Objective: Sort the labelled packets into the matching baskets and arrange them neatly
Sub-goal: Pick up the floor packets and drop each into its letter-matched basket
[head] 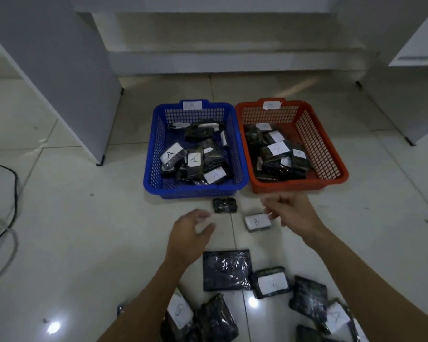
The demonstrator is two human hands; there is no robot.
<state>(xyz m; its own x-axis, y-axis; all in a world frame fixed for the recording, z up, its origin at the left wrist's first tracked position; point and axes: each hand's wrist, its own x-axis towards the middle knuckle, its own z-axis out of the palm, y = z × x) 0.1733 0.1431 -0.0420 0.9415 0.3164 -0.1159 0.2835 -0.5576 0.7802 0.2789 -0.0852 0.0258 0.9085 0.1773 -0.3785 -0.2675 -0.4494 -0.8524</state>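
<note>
My left hand (192,233) hovers above the floor with its fingers loosely spread and nothing in them, just near of the small dark packet (224,205) that lies label-down in front of the blue basket (195,191). My right hand (290,209) hangs a little further right, fingers relaxed and also holding nothing, its fingertips just beside the packet marked B (257,222). The two hands are apart, one packet between them.

I judge I am between picks: both baskets already hold packets, and the B one is the next to go. It belongs in the orange basket (299,185), directly beyond my right hand, whose own tag is too blurred for me to read. The move calls for a pinch across the packet's short edges, then a short lift over the near rim. The dark packet needs turning before I can know its letter.

Nearer to me lie more unsorted packets: a flat black one (226,270), a labelled one (272,282) to its right, and a heap at the near edge. A black cable (13,191) trails at far left.
</note>
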